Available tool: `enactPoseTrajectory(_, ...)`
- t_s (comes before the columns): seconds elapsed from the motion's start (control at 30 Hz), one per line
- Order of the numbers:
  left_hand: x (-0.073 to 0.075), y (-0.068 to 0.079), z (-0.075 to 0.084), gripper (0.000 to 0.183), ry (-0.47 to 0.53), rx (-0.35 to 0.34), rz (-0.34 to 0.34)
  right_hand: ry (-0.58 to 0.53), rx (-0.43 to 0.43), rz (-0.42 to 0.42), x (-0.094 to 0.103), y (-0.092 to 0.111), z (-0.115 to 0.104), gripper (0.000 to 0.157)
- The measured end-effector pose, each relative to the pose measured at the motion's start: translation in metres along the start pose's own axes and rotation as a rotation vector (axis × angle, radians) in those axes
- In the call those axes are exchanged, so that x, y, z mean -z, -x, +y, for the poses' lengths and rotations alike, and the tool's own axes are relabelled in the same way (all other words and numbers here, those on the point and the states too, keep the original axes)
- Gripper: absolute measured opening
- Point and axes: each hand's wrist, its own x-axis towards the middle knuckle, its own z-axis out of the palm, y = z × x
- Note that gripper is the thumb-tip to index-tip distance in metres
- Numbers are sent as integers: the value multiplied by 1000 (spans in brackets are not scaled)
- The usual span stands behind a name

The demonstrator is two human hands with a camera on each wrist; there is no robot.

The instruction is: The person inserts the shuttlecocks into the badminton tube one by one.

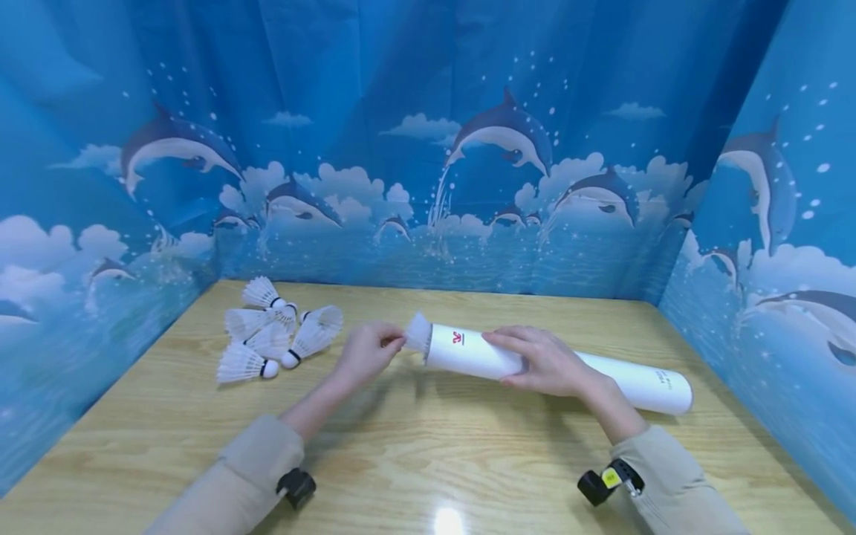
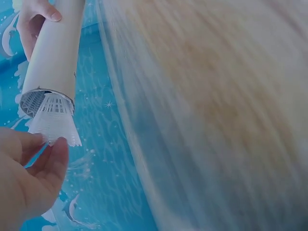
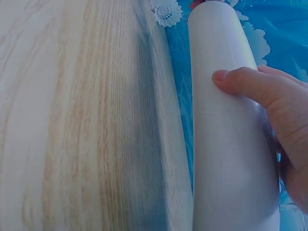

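Note:
A long white shuttlecock tube (image 1: 471, 352) lies slanted over the table, its open end toward the left. My right hand (image 1: 545, 362) grips it around the middle, thumb across the top in the right wrist view. At the open mouth, my left hand (image 1: 370, 351) pinches the skirt edge of a white shuttlecock (image 2: 55, 120) between thumb and fingers. The skirt sticks out of the tube while its narrow end is inside. Another skirt's mesh shows within the mouth beside it in the left wrist view.
Several white shuttlecocks (image 1: 314, 334) with black bands lie in a loose pile on the left of the wooden table (image 1: 428, 453). Blue dolphin-print curtains (image 1: 414, 148) stand along the back and both sides.

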Motion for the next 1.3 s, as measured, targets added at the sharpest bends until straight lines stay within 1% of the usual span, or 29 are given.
enactPoseTrajectory(0.1, -1, 0, 1, 10, -79, -32, -23, 2, -3, -5, 0, 0, 0, 69)
enactPoseTrajectory(0.17, -1, 0, 2, 11, -84, -20, -52, 4, -9, -12, 0, 1, 0, 69)
enactPoseTrajectory(0.23, -1, 0, 3, 13, -64, 18, -85, 5, -17, -18, 1, 1, 0, 69)
enactPoseTrajectory(0.33, -1, 0, 5, 15, -6, 71, -119, 5, -25, -23, 1, 1, -1, 70)
enactPoseTrajectory(0.4, -1, 0, 6, 15, 24, 86, -127, 6, -26, -24, 1, 1, 0, 70)
enactPoseTrajectory(0.53, -2, 1, 7, 16, 63, 90, -137, 11, -23, -24, 1, 2, 0, 69)
enactPoseTrajectory(0.7, -5, 0, 9, 15, 71, 76, -131, 9, -24, -15, 2, 2, 0, 69)
enactPoseTrajectory(0.93, -8, 0, 12, 14, 49, 43, -108, 11, -32, -8, 1, 3, 0, 70)
enactPoseTrajectory(1.07, -10, -1, 13, 14, 30, 25, -107, 4, -37, -7, 1, 3, 0, 70)
enactPoseTrajectory(1.3, -13, 0, 16, 13, -2, -54, -97, 1, -34, -3, 3, 3, -1, 69)
